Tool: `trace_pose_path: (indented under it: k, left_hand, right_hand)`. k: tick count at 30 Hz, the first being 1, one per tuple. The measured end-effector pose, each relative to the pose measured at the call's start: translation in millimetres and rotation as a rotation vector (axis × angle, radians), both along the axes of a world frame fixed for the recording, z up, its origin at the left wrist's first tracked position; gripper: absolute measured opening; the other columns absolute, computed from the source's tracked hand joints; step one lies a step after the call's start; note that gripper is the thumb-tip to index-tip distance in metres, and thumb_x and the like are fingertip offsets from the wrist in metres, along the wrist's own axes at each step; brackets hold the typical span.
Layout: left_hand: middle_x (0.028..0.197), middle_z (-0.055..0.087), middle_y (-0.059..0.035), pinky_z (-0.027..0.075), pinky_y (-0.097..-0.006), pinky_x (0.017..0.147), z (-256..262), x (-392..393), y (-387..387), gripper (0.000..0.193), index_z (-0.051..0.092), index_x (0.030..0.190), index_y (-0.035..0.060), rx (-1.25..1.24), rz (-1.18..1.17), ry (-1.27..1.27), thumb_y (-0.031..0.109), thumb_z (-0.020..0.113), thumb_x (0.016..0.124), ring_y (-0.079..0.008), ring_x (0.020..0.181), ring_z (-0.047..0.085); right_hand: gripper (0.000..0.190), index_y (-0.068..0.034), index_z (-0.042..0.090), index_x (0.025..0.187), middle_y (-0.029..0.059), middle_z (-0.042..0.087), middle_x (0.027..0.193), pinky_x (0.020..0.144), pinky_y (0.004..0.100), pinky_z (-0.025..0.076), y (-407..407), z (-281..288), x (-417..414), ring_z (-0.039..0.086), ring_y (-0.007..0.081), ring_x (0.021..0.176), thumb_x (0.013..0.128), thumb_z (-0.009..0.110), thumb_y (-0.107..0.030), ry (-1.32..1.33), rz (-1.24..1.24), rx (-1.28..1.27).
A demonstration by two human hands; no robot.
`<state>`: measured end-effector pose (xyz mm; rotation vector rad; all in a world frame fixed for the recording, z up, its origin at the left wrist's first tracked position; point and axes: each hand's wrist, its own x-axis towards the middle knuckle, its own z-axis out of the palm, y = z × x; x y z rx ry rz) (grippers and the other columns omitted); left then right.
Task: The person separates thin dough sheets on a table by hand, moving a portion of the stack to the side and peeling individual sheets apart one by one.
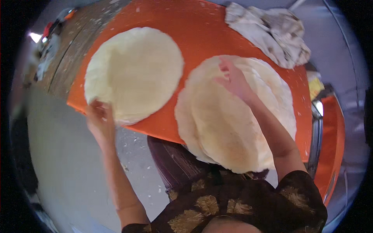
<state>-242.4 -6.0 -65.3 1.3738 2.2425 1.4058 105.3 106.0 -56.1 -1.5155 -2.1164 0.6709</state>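
Observation:
On the orange table, to the left, lies a round, pale sheet of thin flatbread or dough [140,70], seemingly a stack. My left hand [100,115] is at its lower left edge, blurred, with the fingers curled; whether they pinch the edge is unclear. To the right, several larger, browner round flatbreads [221,122] overlap in a loose pile that hangs over the table's near edge. Over the upper part of this pile is my right hand [228,75], its fingers apart and nothing held between them. Whether it touches the top flatbread cannot be told.
The orange tabletop [201,32] bears white specks. A crumpled, stained white cloth [271,32] lies at its far right corner. A wooden surface [70,55] adjoins at the upper left. An orange chair-like object with a metal frame [332,137] stands at the right.

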Motion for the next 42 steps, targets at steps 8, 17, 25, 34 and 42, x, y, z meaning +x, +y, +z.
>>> trace_pose_path:
  k: [8,17,25,34,42]
  left_hand:
    - [0.092,0.05,-0.0125,0.046,-0.0234,0.063,-66.0,178.1,-92.0,0.047,0.038,0.108,-0.0071,-0.512,-0.758,-0.907,0.003,0.061,0.068,-0.0143,0.073,0.054]
    - [0.095,0.047,-0.0156,0.048,-0.0273,0.065,-56.8,187.2,-107.4,0.041,0.036,0.103,-0.0032,-0.313,-0.55,-1.496,-0.004,0.057,0.069,-0.0213,0.081,0.053]
    - [0.098,0.052,-0.01,0.045,-0.025,0.068,-52.7,211.3,-109.1,0.045,0.041,0.109,0.0007,-0.394,-0.888,-1.552,-0.001,0.058,0.067,-0.0179,0.085,0.053]
    - [0.111,0.046,-0.0133,0.046,-0.0359,0.075,-39.9,238.0,-117.4,0.064,0.026,0.119,0.002,-0.317,-0.961,-1.528,0.007,0.064,0.068,-0.0252,0.096,0.051]
    - [0.106,0.048,-0.0117,0.048,-0.031,0.066,-49.0,244.9,-109.7,0.052,0.035,0.113,0.0052,-0.206,-0.854,-1.551,-0.007,0.056,0.067,-0.0209,0.091,0.053]
  right_hand:
    - [0.094,-0.003,0.025,0.125,0.0182,0.03,0.126,0.096,0.0386,0.024,-208.5,-13.7,71.3,0.028,0.0353,0.116,0.052,0.074,-0.036,-0.433,0.183,-0.016]
    - [0.068,-0.003,0.038,0.116,0.0156,0.044,0.113,0.087,0.038,0.034,-241.7,-1.2,82.0,0.043,0.0315,0.102,0.058,0.069,-0.023,-0.057,0.183,0.042]
    - [0.053,-0.003,0.048,0.104,0.0111,0.055,0.097,0.081,0.0392,0.038,-253.4,-14.2,78.3,0.052,0.0257,0.091,0.057,0.069,-0.017,-0.185,0.065,0.325]
    - [0.065,-0.003,0.047,0.106,0.0112,0.055,0.097,0.081,0.0398,0.038,-264.6,-25.5,112.2,0.053,0.0252,0.09,0.047,0.072,-0.015,-0.06,-0.087,0.405]
    - [0.055,-0.005,0.048,0.102,0.0102,0.054,0.096,0.079,0.0387,0.038,-251.3,-1.7,132.2,0.051,0.0245,0.091,0.05,0.065,-0.01,-0.228,-0.098,0.432]
